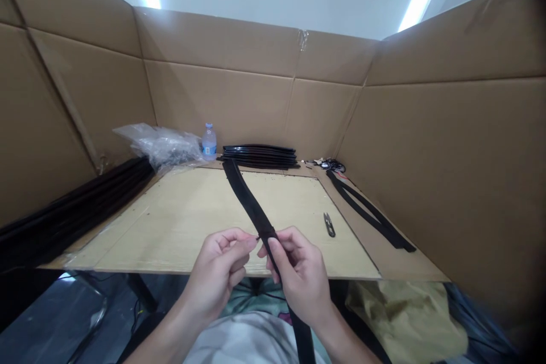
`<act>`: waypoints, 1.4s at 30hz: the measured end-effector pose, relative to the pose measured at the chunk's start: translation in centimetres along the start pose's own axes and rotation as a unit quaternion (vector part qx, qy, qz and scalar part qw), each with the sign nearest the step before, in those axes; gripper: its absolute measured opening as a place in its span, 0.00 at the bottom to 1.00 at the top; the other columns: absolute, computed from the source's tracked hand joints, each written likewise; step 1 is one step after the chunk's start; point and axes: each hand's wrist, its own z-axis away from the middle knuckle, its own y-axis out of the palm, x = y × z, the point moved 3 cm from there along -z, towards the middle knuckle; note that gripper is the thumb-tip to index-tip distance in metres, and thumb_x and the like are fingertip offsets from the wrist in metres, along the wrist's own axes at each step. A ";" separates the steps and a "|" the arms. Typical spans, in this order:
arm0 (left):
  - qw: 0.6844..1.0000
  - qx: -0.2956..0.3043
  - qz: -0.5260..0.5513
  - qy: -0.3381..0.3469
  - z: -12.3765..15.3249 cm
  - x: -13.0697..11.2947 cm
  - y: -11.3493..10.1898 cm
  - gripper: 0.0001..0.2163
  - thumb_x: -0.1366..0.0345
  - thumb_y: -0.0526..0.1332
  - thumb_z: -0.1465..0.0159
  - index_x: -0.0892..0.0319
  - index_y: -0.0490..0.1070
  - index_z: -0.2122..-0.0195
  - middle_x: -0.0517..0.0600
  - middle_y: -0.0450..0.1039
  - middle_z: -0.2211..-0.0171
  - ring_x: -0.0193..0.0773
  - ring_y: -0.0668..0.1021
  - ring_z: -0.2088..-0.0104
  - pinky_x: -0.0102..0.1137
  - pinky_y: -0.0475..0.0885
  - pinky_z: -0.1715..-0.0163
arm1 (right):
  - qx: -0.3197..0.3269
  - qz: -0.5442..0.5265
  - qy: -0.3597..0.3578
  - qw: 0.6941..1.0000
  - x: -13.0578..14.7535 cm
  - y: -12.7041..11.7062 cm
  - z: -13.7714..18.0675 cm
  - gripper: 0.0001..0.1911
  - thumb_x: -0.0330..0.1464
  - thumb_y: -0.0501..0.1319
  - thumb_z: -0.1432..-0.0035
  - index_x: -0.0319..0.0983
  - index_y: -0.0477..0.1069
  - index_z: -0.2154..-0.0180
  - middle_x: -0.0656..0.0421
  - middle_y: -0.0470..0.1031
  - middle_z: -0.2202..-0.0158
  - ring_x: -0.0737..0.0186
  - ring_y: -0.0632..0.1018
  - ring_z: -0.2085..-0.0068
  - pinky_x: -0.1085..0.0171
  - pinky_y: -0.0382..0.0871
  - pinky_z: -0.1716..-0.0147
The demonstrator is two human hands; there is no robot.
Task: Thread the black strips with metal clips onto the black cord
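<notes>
A long black fabric strap point(248, 196) runs from the far side of the board, between my hands, and down over the table's front edge toward my lap. My right hand point(301, 270) is closed around it, the thumb lying on top and the fingers underneath. At the strap's left edge, my left hand point(226, 261) pinches with thumb and forefinger. A tiny dark bit shows at those fingertips, too small to name. Thread snips point(329, 225) lie on the pale board point(183, 227) to the right of my hands.
Black strips point(77, 199) are piled at left, beside a clear plastic bag point(166, 145) and a water bottle point(209, 142). Glossy black strips point(260, 155) are stacked at the back. Another black strap point(371, 213) lies folded at right. Cardboard walls point(447, 153) enclose the table.
</notes>
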 end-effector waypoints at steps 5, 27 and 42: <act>0.999 -0.019 -0.014 0.034 0.5 0.5 -0.2 0.12 0.61 0.67 0.46 0.63 0.68 0.72 0.37 0.48 0.84 0.21 0.48 0.85 0.20 0.43 0.87 | -0.004 0.098 -0.086 0.991 0.3 0.3 0.0 0.05 0.32 0.56 0.39 0.38 0.68 0.65 0.59 0.72 0.74 0.67 0.72 0.75 0.69 0.66 0.76; 0.979 0.162 0.104 0.064 -11.1 -1.9 -3.5 0.15 0.64 0.71 0.51 0.64 0.65 0.73 0.37 0.48 0.82 0.19 0.46 0.85 0.17 0.44 0.90 | 0.296 -0.310 0.179 0.886 -4.4 1.4 -4.1 0.23 0.38 0.64 0.47 0.32 0.66 0.52 0.59 0.74 0.79 0.72 0.66 0.87 0.75 0.57 0.91; 0.989 0.092 0.053 0.107 -22.4 0.1 -8.8 0.15 0.63 0.70 0.50 0.62 0.63 0.76 0.36 0.47 0.84 0.21 0.49 0.87 0.23 0.40 0.87 | 0.361 -0.307 0.369 0.799 -13.3 -0.5 -14.3 0.25 0.49 0.46 0.38 0.35 0.68 0.63 0.68 0.54 0.86 0.73 0.54 0.87 0.75 0.45 0.92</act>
